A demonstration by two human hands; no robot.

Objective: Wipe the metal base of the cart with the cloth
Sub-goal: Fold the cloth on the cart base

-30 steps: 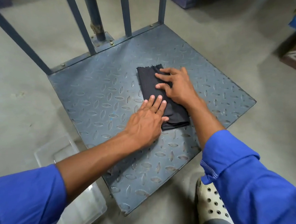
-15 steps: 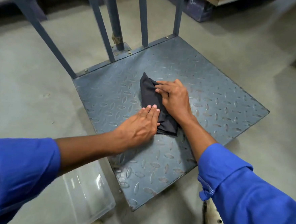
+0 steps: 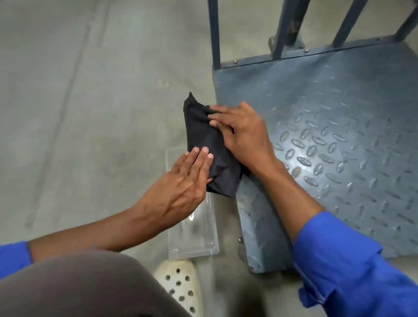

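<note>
Left hand flat, fingers straight, pressed on near end of the folded black cloth, above a clear plastic tray on the floor. Cloth overhangs left edge of the blue-grey checker-plate cart base. Right hand fingers bunch and pinch its top fold

A single head view is given, taken from above and aimed steeply down and forward. The scene is seen from close range, with the knee and shoe at the bottom edge. The cart base is framed right of the fingers, bare floor left of them. No second view is provided, so nothing is shared.
</note>
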